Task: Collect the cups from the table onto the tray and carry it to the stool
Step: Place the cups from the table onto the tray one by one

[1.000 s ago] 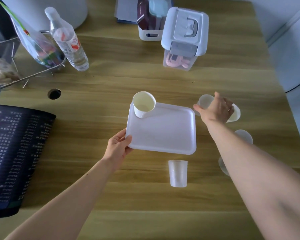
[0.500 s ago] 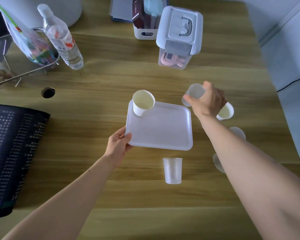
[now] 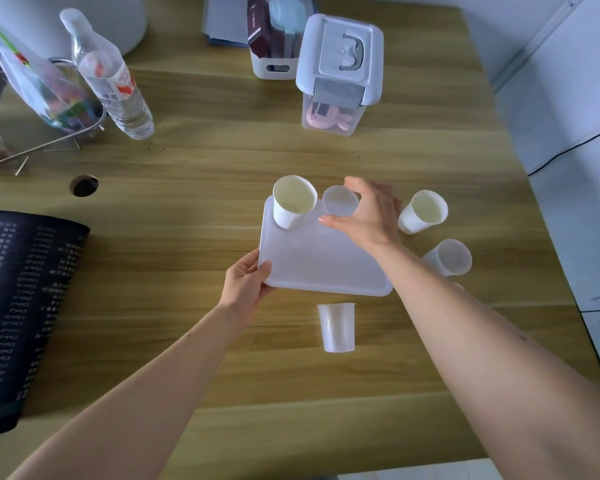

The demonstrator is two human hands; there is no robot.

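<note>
A white tray (image 3: 312,265) lies on the wooden table, and my left hand (image 3: 245,284) grips its near left corner. A white paper cup (image 3: 293,201) stands in the tray's far left corner. Right beside it, my right hand (image 3: 368,213) holds a clear plastic cup (image 3: 340,200) over the tray's far edge. On the table to the right stand another white paper cup (image 3: 423,212) and a clear cup (image 3: 449,257). One more clear cup (image 3: 336,327) stands just in front of the tray. My right forearm hides the table behind it.
A lidded storage box (image 3: 340,74) and a white organizer bin (image 3: 274,36) stand at the back. A water bottle (image 3: 110,77) and a wire rack (image 3: 32,133) are at the back left, a dark mesh basket (image 3: 18,306) at the left edge. A cable hole (image 3: 84,185) is in the tabletop.
My right hand lifted the clear cup from beside the paper cup on the right and carried it left over the tray's far edge. My left hand stays on the tray corner.
</note>
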